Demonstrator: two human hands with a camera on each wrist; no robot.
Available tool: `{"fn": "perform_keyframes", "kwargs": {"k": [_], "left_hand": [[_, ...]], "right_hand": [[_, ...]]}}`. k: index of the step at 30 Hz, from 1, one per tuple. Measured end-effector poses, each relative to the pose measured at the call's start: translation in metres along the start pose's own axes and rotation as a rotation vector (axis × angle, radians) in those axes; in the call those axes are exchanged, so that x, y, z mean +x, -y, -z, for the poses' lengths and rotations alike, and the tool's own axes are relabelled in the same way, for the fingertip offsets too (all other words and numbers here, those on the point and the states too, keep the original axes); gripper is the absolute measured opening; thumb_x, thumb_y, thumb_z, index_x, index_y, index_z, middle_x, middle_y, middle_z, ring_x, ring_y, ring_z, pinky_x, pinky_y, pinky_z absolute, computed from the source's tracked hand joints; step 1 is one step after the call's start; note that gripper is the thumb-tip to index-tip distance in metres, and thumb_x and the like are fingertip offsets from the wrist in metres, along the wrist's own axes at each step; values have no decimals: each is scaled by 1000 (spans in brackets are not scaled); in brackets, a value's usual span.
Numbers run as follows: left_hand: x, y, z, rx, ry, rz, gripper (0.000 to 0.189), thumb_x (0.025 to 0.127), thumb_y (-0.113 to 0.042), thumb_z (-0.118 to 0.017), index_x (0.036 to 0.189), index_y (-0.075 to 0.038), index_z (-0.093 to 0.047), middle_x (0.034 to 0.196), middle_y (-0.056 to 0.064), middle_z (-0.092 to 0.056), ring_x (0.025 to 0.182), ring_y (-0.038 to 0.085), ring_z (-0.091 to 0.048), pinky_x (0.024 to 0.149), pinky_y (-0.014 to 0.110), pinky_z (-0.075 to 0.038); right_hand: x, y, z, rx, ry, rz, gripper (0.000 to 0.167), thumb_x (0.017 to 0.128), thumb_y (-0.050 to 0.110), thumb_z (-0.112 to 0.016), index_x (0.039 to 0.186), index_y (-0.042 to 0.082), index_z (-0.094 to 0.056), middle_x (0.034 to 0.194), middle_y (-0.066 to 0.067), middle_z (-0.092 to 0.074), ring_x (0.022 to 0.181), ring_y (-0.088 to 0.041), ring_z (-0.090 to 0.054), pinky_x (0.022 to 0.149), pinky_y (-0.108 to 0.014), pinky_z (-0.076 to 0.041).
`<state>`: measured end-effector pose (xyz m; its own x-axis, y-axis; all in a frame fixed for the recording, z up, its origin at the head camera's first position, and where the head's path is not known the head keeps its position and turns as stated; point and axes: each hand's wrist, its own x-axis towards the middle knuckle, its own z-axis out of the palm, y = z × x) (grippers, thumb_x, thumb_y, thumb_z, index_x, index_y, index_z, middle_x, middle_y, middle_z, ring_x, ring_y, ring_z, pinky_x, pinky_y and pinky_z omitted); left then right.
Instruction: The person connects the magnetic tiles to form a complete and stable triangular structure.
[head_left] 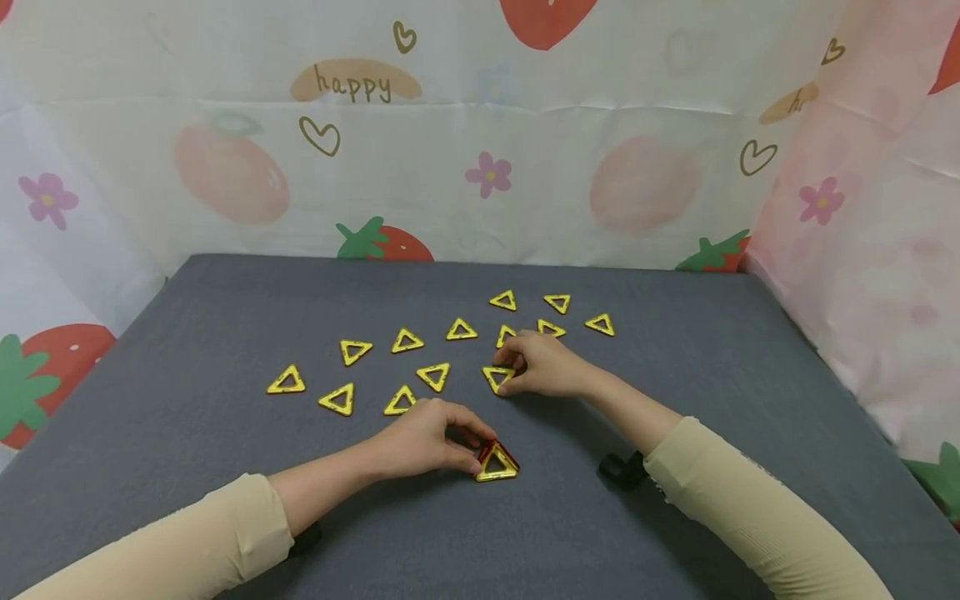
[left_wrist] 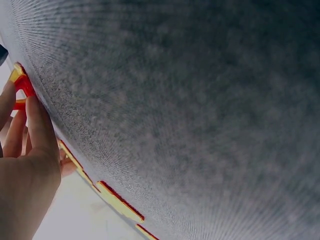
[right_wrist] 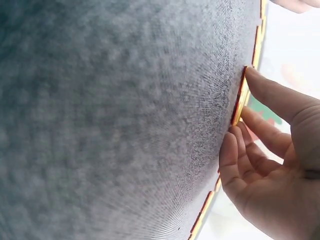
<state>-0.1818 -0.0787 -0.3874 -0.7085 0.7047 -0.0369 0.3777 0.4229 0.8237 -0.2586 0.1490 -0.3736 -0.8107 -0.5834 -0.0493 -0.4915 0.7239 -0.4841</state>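
My left hand (head_left: pixel 431 439) grips a small upright shape of triangular magnetic tiles (head_left: pixel 497 477) near the middle front of the table, thumb and fingertips at its left side. A yellow frame faces me, with red edges behind it; the left wrist view shows red and yellow tile sides (left_wrist: pixel 26 86) between the fingers. Further back, my right hand (head_left: pixel 551 367) pinches a flat yellow triangular tile (head_left: pixel 489 380) with thumb and fingertips at its right side. In the right wrist view this tile (right_wrist: pixel 240 100) lies close to the cloth, its red underside edge showing.
Several more yellow triangular tiles lie scattered flat across the grey table (head_left: pixel 225 467), such as a tile (head_left: pixel 287 388) at far left and one (head_left: pixel 609 331) at back right. A printed curtain (head_left: pixel 555 225) stands behind the table. Dark wrist gear (head_left: pixel 622 472) hangs under the right forearm.
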Motion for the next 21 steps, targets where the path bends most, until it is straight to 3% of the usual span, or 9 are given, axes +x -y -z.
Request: {"fn": "perform_keyframes", "kwargs": {"k": [15,21], "left_hand": [[0,2,-1,12,-16,-10,35,79,-15,-82,114,-10,-75,112,5,-74,100,11,-71,80,16,-54],[0,2,-1,-20,-5,10,35,80,-13,-81,114,-10,-74,113,7,-74,101,13,-71,79,15,-55]], "right_hand": [[1,1,1,25,6,-18,37,81,25,-83,109,8,-66,104,-8,-68,94,-18,-64,85,-35,-53],[2,0,0,71,11,-50,29,83,19,-81,103,9,-62,98,-6,-68,88,-14,-64,78,-29,-54]]}}
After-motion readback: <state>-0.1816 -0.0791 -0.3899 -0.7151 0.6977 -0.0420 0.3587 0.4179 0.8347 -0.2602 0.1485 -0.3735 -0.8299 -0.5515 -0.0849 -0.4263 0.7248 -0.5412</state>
